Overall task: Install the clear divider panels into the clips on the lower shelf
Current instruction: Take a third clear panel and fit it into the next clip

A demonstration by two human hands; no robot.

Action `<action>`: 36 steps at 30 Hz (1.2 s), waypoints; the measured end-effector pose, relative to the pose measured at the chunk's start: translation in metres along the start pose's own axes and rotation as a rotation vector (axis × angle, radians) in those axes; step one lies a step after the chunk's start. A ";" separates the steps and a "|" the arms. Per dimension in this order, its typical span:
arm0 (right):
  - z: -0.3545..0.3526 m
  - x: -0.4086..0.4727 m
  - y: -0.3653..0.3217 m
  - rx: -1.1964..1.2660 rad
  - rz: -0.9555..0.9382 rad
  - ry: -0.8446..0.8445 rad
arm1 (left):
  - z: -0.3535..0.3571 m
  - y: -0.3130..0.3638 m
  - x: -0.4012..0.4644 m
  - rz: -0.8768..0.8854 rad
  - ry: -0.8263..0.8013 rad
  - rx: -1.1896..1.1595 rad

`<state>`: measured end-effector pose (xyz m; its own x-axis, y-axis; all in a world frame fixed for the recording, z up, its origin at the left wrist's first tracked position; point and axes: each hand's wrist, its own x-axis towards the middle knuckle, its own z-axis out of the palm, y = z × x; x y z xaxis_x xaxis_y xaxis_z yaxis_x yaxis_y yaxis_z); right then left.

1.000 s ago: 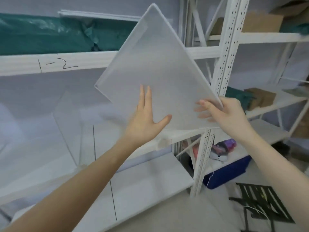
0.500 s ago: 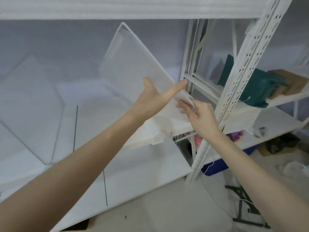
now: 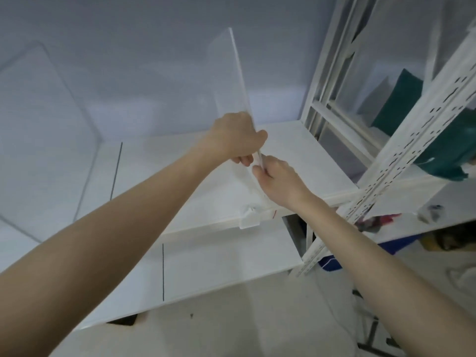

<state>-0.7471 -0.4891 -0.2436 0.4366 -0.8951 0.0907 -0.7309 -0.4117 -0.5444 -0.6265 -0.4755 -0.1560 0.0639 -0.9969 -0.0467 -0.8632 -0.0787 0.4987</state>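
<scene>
A clear divider panel (image 3: 229, 81) stands almost edge-on and upright over the white shelf (image 3: 296, 155). My left hand (image 3: 235, 137) is closed around its near edge from the left. Just below, my right hand (image 3: 277, 180) pinches the same edge from the right. A clear clip (image 3: 249, 217) sits on the shelf's front lip directly below my hands; whether the panel's bottom edge sits in it is hidden by my right hand. A second clear panel (image 3: 43, 130) stands upright on the shelf at the left.
A white perforated rack upright (image 3: 401, 150) crosses the right side. Behind it lies green fabric (image 3: 443, 150) on a neighbouring shelf. A lower white shelf (image 3: 219, 264) juts out beneath. A blue bin (image 3: 332, 261) and clutter sit on the floor at right.
The panel has turned from a flat, tilted face to upright and edge-on, and come down to the shelf. Both hands shifted to grip its near edge. My view dropped lower.
</scene>
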 end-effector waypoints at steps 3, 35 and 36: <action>0.002 0.014 0.005 -0.028 0.044 -0.175 | 0.014 0.002 0.014 -0.009 0.049 0.057; 0.042 0.045 0.055 0.254 -0.003 -0.453 | 0.064 -0.006 0.039 -0.163 0.056 0.126; 0.042 0.044 0.054 0.263 0.003 -0.453 | 0.066 -0.006 0.039 -0.160 0.062 0.134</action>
<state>-0.7454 -0.5438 -0.3046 0.6601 -0.7087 -0.2492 -0.6014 -0.2998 -0.7406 -0.6514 -0.5132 -0.2177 0.2328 -0.9706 -0.0608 -0.8981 -0.2385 0.3696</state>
